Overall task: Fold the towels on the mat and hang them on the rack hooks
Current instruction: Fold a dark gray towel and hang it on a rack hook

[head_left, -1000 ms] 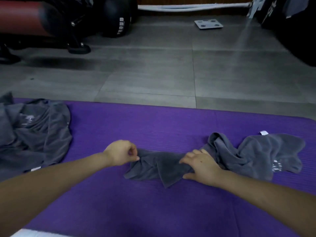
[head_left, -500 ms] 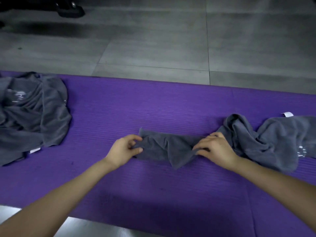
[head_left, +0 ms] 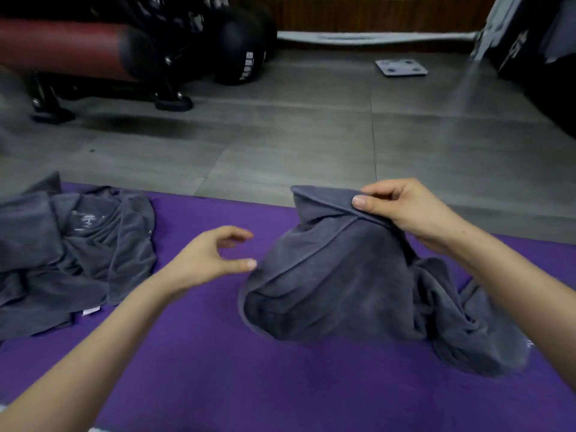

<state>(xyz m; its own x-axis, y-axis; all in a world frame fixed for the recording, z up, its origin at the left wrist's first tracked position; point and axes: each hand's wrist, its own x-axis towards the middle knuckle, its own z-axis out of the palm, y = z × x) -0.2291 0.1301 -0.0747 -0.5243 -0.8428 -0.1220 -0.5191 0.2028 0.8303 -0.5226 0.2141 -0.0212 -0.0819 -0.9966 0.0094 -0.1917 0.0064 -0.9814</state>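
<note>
A grey towel (head_left: 339, 282) hangs in a bunched heap above the purple mat (head_left: 218, 369). My right hand (head_left: 405, 207) pinches its upper edge and lifts it, while the lower part trails on the mat to the right. My left hand (head_left: 215, 260) hovers just left of the towel, fingers loosely curved and holding nothing, thumb tip close to the cloth. A second grey towel (head_left: 71, 257) lies crumpled at the mat's left end. No rack or hooks show in this view.
Grey floor tiles (head_left: 296, 135) stretch beyond the mat. A red and black bench with dark balls (head_left: 131, 51) stands at the back left. A flat scale (head_left: 400, 67) lies on the floor at the back. Dark gear fills the far right.
My right hand has raised the towel's edge off the mat. My left hand has let go of the towel's left end and now hovers beside it. The camera has tilted up.
</note>
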